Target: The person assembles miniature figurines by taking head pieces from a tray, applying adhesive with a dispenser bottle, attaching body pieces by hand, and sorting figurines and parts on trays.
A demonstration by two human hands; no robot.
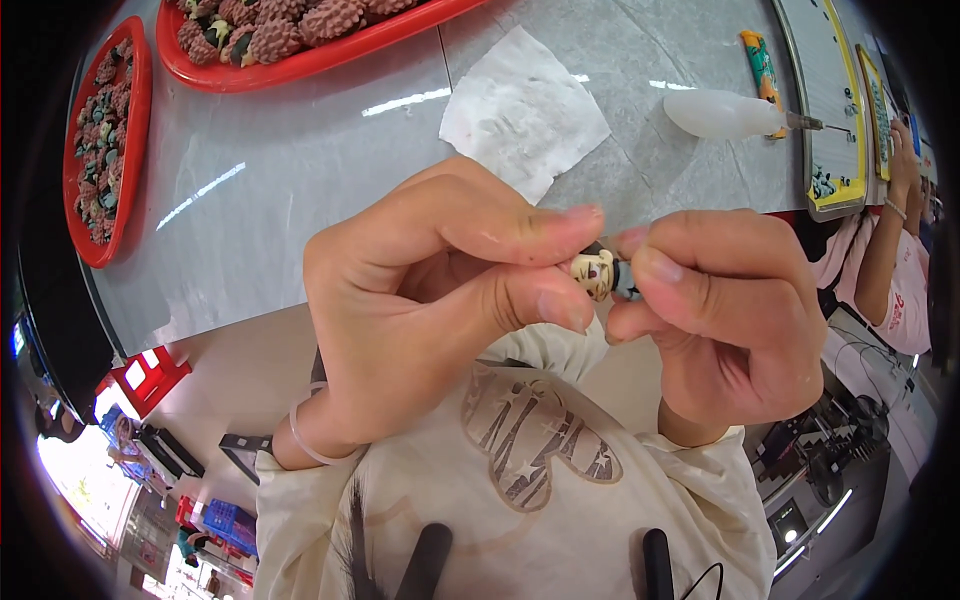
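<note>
Between my two hands is a tiny figurine with a pale painted face, dark hair and a grey-blue body, lying on its side. My left hand pinches its head end between thumb and forefinger. At the body end, my right hand grips it with thumb and fingertips, the other fingers curled. Part of the figurine is hidden by my fingers. Both hands are raised in front of my shirt at the table's near edge. Just beyond them, a crumpled white paper towel lies on the table.
The grey table bears a red tray of brownish-pink knobbly pieces and another red tray of small figure parts. To the right lie a white squeeze bottle with a needle tip, an orange-green packet and a yellow-edged tray. A co-worker's arm shows beyond.
</note>
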